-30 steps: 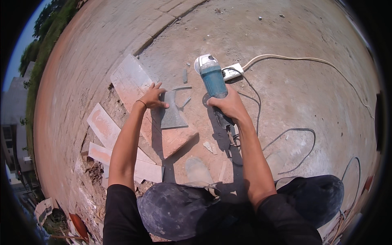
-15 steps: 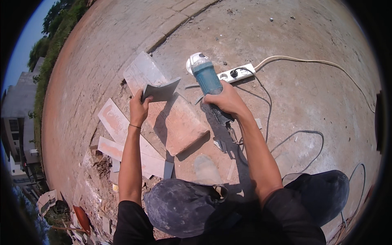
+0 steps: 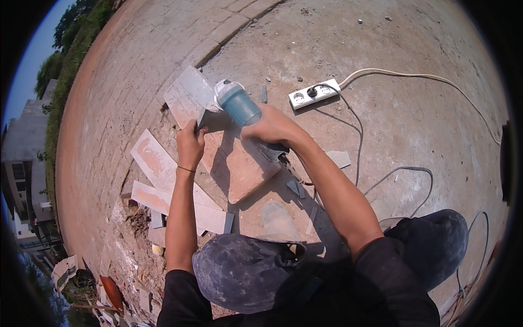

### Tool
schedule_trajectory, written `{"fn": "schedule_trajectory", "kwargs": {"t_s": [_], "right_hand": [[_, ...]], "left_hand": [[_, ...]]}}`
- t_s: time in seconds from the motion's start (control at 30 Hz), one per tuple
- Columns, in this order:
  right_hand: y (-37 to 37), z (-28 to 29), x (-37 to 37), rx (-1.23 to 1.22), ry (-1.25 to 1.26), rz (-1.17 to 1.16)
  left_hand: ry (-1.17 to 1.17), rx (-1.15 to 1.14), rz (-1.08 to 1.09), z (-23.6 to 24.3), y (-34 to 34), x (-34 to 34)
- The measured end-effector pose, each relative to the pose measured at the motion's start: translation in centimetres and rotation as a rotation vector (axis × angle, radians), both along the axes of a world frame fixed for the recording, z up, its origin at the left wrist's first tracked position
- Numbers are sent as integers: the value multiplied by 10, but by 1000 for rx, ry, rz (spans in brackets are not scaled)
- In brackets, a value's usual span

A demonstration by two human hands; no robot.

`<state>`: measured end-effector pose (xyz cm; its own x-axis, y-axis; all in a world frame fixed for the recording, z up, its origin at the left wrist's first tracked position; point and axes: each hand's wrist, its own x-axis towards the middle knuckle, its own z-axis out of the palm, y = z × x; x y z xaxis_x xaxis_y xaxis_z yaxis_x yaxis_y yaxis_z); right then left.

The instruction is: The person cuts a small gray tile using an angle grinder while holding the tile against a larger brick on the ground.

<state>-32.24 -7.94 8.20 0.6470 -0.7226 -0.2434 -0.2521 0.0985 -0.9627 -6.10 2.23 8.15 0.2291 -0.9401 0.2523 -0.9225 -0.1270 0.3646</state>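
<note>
My right hand (image 3: 272,127) is closed around the body of a teal angle grinder (image 3: 239,108). The grinder's pale head and guard lie against or just beside a grey piece of tile (image 3: 217,121). My left hand (image 3: 190,147) pinches that tile at its near left side, thumb on one face. The grinder hides part of the tile, and whether the disc touches it I cannot tell. Under both hands lies a reddish stone block (image 3: 250,171), with a pale slab (image 3: 188,90) at its far end.
Tile strips (image 3: 158,158) lie left of the block above rubble. A white power strip (image 3: 298,100) with a black plug sits ahead to the right. A dark cord (image 3: 359,136) loops by my right forearm. Tile offcuts (image 3: 339,158) are scattered near my feet.
My right hand has brought the grinder left and down to the tile. The tile in my left hand has turned, and the hand has shifted slightly right.
</note>
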Motion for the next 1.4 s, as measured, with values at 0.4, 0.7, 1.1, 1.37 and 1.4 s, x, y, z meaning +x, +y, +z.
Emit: {"fn": "schedule_trajectory", "kwargs": {"t_s": [0.4, 0.7, 1.1, 1.37, 1.4], "right_hand": [[3, -3, 5, -18, 7, 58], [5, -3, 3, -18, -6, 2], [3, 11, 5, -24, 23, 27], [6, 4, 4, -23, -27, 10], [6, 5, 4, -9, -32, 17]], "left_hand": [[-10, -18, 8, -2, 2, -4], [41, -18, 43, -1, 5, -7], [40, -31, 56, 1, 3, -10], [41, -41, 55, -3, 5, -7], [31, -41, 53, -3, 6, -6]]}}
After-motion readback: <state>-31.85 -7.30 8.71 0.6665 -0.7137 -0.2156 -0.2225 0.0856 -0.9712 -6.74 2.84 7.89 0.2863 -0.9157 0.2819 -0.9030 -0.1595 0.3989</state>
